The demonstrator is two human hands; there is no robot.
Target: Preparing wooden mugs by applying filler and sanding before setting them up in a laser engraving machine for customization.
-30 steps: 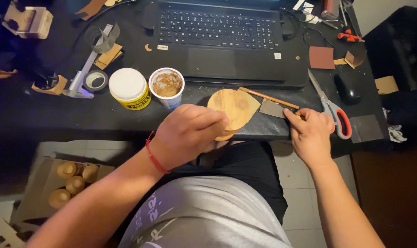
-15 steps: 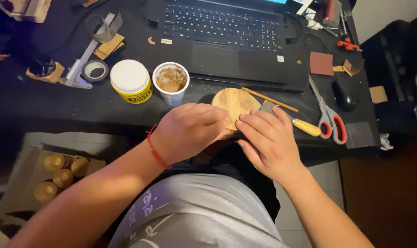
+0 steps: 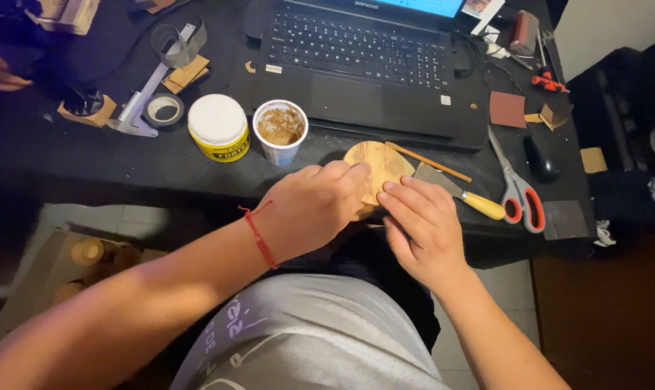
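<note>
At the near edge of the black desk [image 3: 67, 166], both hands meet on a round wooden disc [image 3: 380, 160]. Left hand [image 3: 309, 209] curls over the disc's near-left rim, fingers together and clamped on the wood; right hand [image 3: 421, 227] presses on its near-right rim, fingers close together and bent. Just right of the disc lie a thin wooden stick [image 3: 428, 162], a putty knife with a yellow handle [image 3: 461, 192] and scissors [image 3: 516, 188]. Left of the disc stand a white cup of brown paste [image 3: 280, 131] and a yellow tub with a white lid [image 3: 217, 127]. Beyond the disc sits an open laptop [image 3: 370, 65].
</note>
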